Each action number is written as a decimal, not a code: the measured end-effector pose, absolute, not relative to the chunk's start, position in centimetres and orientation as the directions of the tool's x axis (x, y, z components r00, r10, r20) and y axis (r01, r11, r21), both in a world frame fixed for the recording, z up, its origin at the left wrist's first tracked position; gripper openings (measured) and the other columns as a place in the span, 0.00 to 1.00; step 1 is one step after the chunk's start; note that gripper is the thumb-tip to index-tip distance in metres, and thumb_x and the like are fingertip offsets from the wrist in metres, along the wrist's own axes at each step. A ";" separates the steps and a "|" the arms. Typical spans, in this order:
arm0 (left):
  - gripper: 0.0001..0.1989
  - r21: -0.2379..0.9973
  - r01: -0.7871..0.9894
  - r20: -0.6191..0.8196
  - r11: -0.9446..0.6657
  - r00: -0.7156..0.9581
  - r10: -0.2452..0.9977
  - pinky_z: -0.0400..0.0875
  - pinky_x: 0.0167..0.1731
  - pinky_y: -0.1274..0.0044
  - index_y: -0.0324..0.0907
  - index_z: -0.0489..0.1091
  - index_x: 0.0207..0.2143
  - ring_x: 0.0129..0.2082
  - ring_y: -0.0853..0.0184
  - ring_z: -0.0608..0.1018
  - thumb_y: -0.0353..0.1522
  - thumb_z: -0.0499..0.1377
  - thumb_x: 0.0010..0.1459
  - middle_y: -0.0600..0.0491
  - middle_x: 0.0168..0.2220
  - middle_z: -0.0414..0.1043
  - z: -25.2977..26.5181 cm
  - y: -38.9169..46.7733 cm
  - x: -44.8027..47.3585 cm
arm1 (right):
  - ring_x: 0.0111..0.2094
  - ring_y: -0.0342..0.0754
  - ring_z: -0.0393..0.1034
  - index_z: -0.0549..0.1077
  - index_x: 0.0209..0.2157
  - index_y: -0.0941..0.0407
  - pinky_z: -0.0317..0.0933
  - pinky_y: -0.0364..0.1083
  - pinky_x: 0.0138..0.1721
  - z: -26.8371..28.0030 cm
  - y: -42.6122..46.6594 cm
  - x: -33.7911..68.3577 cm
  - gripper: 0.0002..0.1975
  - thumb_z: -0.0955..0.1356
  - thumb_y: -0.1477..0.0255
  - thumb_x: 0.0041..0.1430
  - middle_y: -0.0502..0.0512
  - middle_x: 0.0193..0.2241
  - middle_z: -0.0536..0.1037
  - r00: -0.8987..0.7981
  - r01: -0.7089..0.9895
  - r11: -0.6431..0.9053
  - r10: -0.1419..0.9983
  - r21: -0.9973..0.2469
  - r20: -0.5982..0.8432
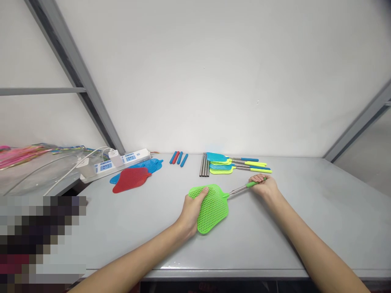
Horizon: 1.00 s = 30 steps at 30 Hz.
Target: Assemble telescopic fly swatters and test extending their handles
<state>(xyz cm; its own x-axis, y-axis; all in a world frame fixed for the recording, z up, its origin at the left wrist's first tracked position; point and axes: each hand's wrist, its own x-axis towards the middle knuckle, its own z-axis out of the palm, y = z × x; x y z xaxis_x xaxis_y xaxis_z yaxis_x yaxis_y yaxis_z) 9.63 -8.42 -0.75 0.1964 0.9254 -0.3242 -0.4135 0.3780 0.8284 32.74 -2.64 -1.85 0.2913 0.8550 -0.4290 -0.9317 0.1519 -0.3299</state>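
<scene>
Between my hands is a green fly swatter [214, 208] with a perforated head, a thin metal shaft and a green grip. My left hand [193, 211] clasps the head's left edge, its thumb lying on top. At the other end, my right hand [263, 184] has its fingers closed round the green grip. The swatter is held above the grey table [244, 244], tilted up a little toward the right. Behind it lie several put-together swatters [220, 167] with blue and yellow heads, their handles pointing right.
Several metal tubes [204, 165] lie left of the swatters, then blue and red grips [179, 158]. A red swatter head [131, 180] overlaps blue swatter heads [151, 164]. Behind these sits a power strip [131, 158] with cables. Plastic-wrapped items [27, 156] lie far left.
</scene>
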 end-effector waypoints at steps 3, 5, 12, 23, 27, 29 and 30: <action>0.17 0.831 -0.409 -0.320 0.377 0.203 0.925 0.68 0.34 0.70 0.35 0.68 0.32 0.32 0.61 0.74 0.39 0.59 0.42 0.44 0.33 0.71 -0.8 -8.4 9.6 | 0.06 0.36 0.41 0.40 0.15 0.56 0.41 0.37 0.08 -1.8 -2.8 32.5 0.10 0.53 0.82 0.37 0.43 0.06 0.45 0.295 -0.934 0.167 0.861 -0.317 -0.415; 0.17 0.838 -0.397 -0.320 0.374 0.199 0.927 0.68 0.33 0.71 0.35 0.68 0.32 0.32 0.61 0.74 0.39 0.59 0.42 0.44 0.33 0.71 -0.8 -8.3 9.4 | 0.06 0.36 0.41 0.40 0.15 0.57 0.41 0.37 0.08 -1.8 -3.0 32.2 0.10 0.53 0.81 0.36 0.43 0.06 0.46 0.305 -0.933 0.190 0.867 -0.304 -0.395; 0.17 0.931 -0.271 -0.227 0.245 0.098 0.969 0.69 0.30 0.72 0.35 0.69 0.29 0.30 0.62 0.74 0.40 0.59 0.41 0.46 0.29 0.72 -0.8 -8.1 8.9 | 0.07 0.37 0.40 0.38 0.15 0.57 0.40 0.37 0.08 -2.3 -3.7 31.2 0.11 0.53 0.80 0.36 0.44 0.06 0.46 0.335 -0.932 0.257 0.883 -0.257 -0.330; 0.16 0.876 -0.344 -0.330 0.337 0.081 0.940 0.69 0.29 0.71 0.35 0.68 0.29 0.29 0.61 0.74 0.38 0.60 0.40 0.46 0.29 0.72 -1.5 -8.0 9.1 | 0.07 0.37 0.40 0.41 0.15 0.56 0.40 0.38 0.08 -1.4 -4.3 31.0 0.10 0.55 0.78 0.36 0.43 0.06 0.47 0.356 -0.925 0.294 0.891 -0.240 -0.281; 0.15 0.838 -0.375 -0.375 0.395 0.130 0.918 0.69 0.30 0.69 0.35 0.68 0.30 0.30 0.60 0.74 0.36 0.60 0.41 0.45 0.29 0.72 -1.1 -7.9 9.0 | 0.07 0.37 0.41 0.42 0.15 0.56 0.41 0.38 0.08 -1.3 -4.1 31.1 0.10 0.55 0.79 0.35 0.42 0.06 0.47 0.344 -0.933 0.283 0.883 -0.222 -0.320; 0.15 0.835 -0.377 -0.370 0.402 0.156 0.916 0.69 0.31 0.69 0.34 0.68 0.30 0.30 0.60 0.75 0.36 0.60 0.41 0.44 0.30 0.72 -0.8 -7.9 9.0 | 0.07 0.37 0.41 0.42 0.15 0.56 0.41 0.37 0.08 -1.4 -4.0 31.2 0.09 0.54 0.80 0.35 0.42 0.06 0.47 0.332 -0.938 0.271 0.878 -0.214 -0.345; 0.15 0.833 -0.380 -0.366 0.403 0.169 0.915 0.69 0.31 0.69 0.34 0.68 0.30 0.30 0.60 0.75 0.36 0.60 0.41 0.44 0.30 0.72 -0.6 -7.9 8.9 | 0.07 0.37 0.42 0.42 0.15 0.56 0.42 0.37 0.08 -1.5 -3.9 31.2 0.09 0.54 0.80 0.35 0.42 0.06 0.47 0.328 -0.940 0.267 0.876 -0.210 -0.354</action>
